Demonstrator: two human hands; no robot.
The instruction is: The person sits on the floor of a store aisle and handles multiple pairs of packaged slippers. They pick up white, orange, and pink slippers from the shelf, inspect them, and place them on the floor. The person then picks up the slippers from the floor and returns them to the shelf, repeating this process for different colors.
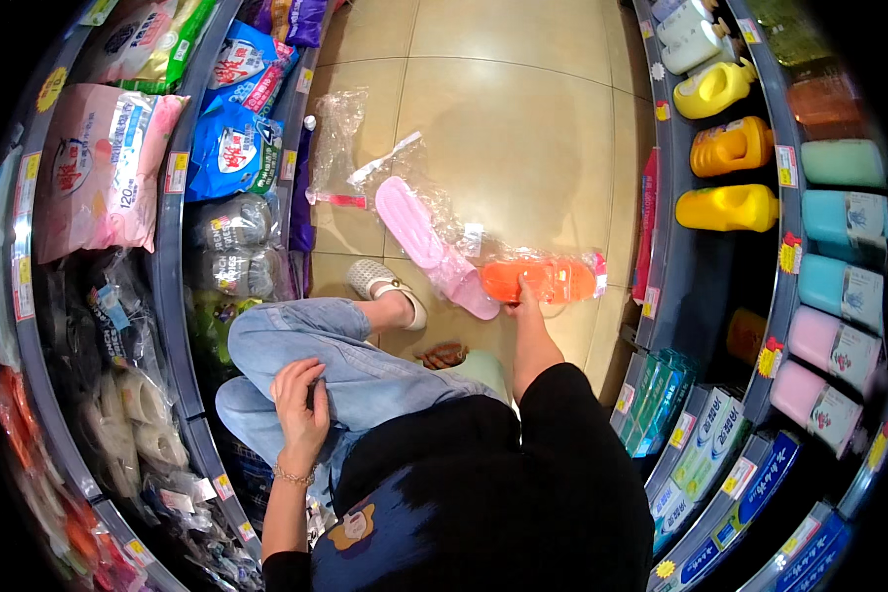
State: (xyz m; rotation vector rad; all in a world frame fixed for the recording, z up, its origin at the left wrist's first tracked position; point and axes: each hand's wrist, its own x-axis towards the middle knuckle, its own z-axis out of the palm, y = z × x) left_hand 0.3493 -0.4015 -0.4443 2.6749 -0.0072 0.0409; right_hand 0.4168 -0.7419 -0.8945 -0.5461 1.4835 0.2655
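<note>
My right hand [519, 300] grips the near edge of orange slippers [577, 280] in clear plastic wrapping, over the tiled floor. Just left of them, pink slippers [411, 222] lie slantwise on the tiles, partly in clear film; their lower end is close to the orange pair. Crumpled clear plastic bags [338, 140] spread beyond and to the left of the pink slippers. My left hand [301, 403] rests on my jeans at the knee, with fingers loosely curled and nothing seen in it. The fingers of my right hand are partly hidden under the orange slippers.
Shelves stand on both sides. The left one holds detergent bags [233, 152], a large pink bag [103, 166] and wrapped slippers [240, 248]. On the right are yellow bottles [725, 208], pastel bottles [840, 288] and toothpaste boxes [699, 451]. My shoe [385, 288] is beside the pink slippers.
</note>
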